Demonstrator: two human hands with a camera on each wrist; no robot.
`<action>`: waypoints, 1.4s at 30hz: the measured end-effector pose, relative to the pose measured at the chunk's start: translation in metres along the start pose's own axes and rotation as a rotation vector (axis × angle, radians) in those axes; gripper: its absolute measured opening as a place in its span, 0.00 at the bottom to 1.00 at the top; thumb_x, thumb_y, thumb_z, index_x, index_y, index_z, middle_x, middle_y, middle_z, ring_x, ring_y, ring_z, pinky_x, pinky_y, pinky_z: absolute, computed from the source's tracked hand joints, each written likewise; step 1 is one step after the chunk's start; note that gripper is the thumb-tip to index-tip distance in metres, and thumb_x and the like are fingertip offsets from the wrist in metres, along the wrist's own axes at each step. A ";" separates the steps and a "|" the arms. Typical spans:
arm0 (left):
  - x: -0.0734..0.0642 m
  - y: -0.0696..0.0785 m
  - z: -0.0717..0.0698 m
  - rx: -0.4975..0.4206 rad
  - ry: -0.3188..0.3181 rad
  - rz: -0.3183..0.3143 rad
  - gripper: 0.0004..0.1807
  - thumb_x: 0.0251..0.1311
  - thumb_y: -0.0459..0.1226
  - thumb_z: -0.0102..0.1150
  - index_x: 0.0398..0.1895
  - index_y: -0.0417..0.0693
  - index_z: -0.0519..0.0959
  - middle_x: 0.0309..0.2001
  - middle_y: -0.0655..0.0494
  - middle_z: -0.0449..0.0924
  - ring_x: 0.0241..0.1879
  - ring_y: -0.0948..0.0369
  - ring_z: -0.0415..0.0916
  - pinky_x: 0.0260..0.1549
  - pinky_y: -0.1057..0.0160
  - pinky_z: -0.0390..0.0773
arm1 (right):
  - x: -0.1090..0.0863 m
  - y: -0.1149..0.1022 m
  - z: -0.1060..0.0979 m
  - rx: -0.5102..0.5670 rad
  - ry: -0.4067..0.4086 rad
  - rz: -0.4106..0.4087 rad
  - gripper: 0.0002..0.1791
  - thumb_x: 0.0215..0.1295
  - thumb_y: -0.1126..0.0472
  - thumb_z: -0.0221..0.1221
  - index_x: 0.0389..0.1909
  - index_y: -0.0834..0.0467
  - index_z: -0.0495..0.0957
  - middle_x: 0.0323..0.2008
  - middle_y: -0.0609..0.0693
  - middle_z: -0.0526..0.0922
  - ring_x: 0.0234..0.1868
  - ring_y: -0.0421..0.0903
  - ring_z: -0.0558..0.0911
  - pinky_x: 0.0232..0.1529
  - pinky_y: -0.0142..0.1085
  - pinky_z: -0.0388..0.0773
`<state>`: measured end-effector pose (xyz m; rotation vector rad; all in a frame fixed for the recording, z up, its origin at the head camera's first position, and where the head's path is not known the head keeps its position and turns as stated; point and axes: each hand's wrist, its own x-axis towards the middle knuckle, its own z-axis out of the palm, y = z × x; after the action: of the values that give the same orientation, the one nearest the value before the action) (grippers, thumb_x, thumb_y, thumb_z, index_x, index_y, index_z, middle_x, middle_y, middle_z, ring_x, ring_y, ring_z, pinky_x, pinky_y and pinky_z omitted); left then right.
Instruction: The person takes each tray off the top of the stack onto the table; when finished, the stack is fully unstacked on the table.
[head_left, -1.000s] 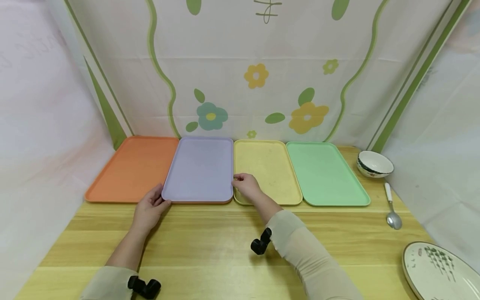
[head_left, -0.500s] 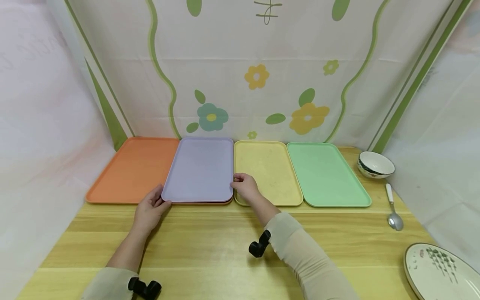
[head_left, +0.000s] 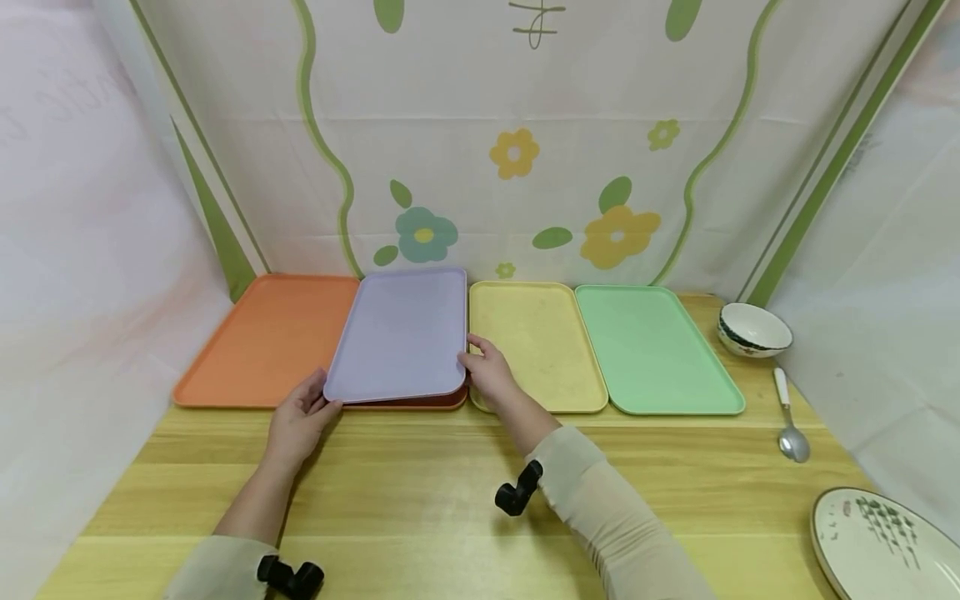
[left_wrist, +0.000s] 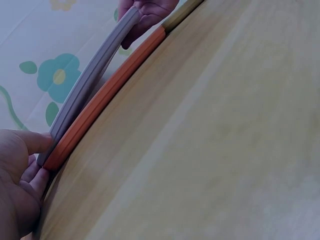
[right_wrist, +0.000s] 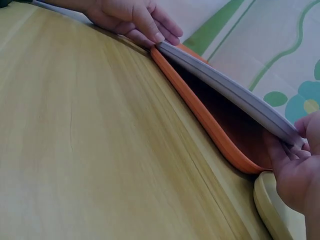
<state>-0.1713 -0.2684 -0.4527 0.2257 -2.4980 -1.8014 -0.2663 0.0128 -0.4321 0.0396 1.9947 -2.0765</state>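
Note:
A purple tray (head_left: 401, 337) lies tilted over an orange tray (right_wrist: 210, 125), its right side raised and its left front corner low. My right hand (head_left: 491, 371) grips the purple tray's right edge, with thumb above and fingers underneath. At the left front corner, my left hand (head_left: 297, 421) pinches the purple tray, thumb on its rim; some of its fingers lie beside the lower orange tray's corner in the left wrist view. A dark gap shows between both trays in the right wrist view. Another orange tray (head_left: 262, 350) lies to the left.
Right of the purple tray lie a yellow tray (head_left: 540, 333) and a green tray (head_left: 660, 350). Along the table's right side are a bowl (head_left: 753, 327), a spoon (head_left: 789, 425) and a patterned plate (head_left: 885, 542). A flowered cloth (head_left: 450, 125) hangs behind the trays.
The purple tray's right side has risen off the orange tray below, together with my right hand's grip on it. My left hand has stayed at the left corner.

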 end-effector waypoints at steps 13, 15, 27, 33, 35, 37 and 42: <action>0.000 -0.002 -0.001 -0.056 -0.019 0.051 0.40 0.67 0.32 0.57 0.77 0.35 0.48 0.76 0.39 0.51 0.75 0.46 0.52 0.56 0.86 0.65 | -0.002 -0.005 -0.012 0.088 -0.006 -0.058 0.30 0.70 0.70 0.51 0.72 0.63 0.60 0.55 0.70 0.79 0.39 0.41 0.82 0.44 0.32 0.84; 0.000 -0.002 -0.001 -0.050 -0.025 0.052 0.40 0.67 0.33 0.58 0.77 0.35 0.48 0.76 0.39 0.50 0.75 0.46 0.52 0.57 0.86 0.65 | -0.004 -0.007 -0.019 0.103 -0.009 -0.060 0.30 0.70 0.70 0.51 0.73 0.63 0.60 0.56 0.70 0.78 0.38 0.41 0.83 0.43 0.31 0.84; -0.001 -0.001 -0.002 -0.016 -0.043 0.039 0.40 0.69 0.32 0.55 0.77 0.37 0.47 0.76 0.39 0.49 0.75 0.45 0.52 0.54 0.88 0.65 | -0.016 -0.028 -0.080 0.106 -0.002 -0.085 0.29 0.72 0.70 0.48 0.73 0.65 0.59 0.44 0.53 0.81 0.34 0.36 0.82 0.36 0.27 0.82; -0.002 -0.001 -0.001 -0.011 -0.041 0.029 0.39 0.69 0.32 0.55 0.77 0.38 0.47 0.76 0.36 0.51 0.74 0.44 0.53 0.48 0.92 0.65 | -0.029 -0.036 -0.117 0.050 -0.054 -0.108 0.28 0.75 0.69 0.45 0.74 0.65 0.56 0.42 0.46 0.82 0.38 0.35 0.83 0.39 0.28 0.83; -0.002 -0.001 -0.001 -0.013 -0.038 0.026 0.39 0.69 0.32 0.55 0.77 0.39 0.47 0.75 0.36 0.52 0.74 0.44 0.54 0.48 0.92 0.65 | -0.033 -0.039 -0.128 0.028 -0.076 -0.113 0.28 0.75 0.68 0.44 0.75 0.65 0.54 0.41 0.43 0.82 0.38 0.35 0.83 0.39 0.28 0.83; -0.003 -0.001 -0.001 -0.015 -0.038 0.024 0.39 0.69 0.32 0.55 0.78 0.39 0.47 0.75 0.36 0.52 0.74 0.44 0.54 0.47 0.92 0.65 | -0.037 -0.041 -0.138 0.009 -0.093 -0.116 0.29 0.76 0.68 0.44 0.75 0.65 0.53 0.40 0.41 0.82 0.38 0.35 0.83 0.39 0.29 0.84; -0.003 0.000 0.000 -0.018 -0.040 0.030 0.39 0.69 0.33 0.55 0.78 0.38 0.47 0.76 0.36 0.51 0.74 0.43 0.53 0.47 0.93 0.65 | -0.044 -0.050 -0.161 -0.029 -0.103 -0.110 0.29 0.76 0.66 0.45 0.75 0.66 0.53 0.37 0.38 0.83 0.36 0.35 0.83 0.36 0.29 0.84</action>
<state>-0.1683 -0.2680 -0.4524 0.1516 -2.4969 -1.8339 -0.2600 0.1804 -0.3837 -0.1830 2.0062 -2.0688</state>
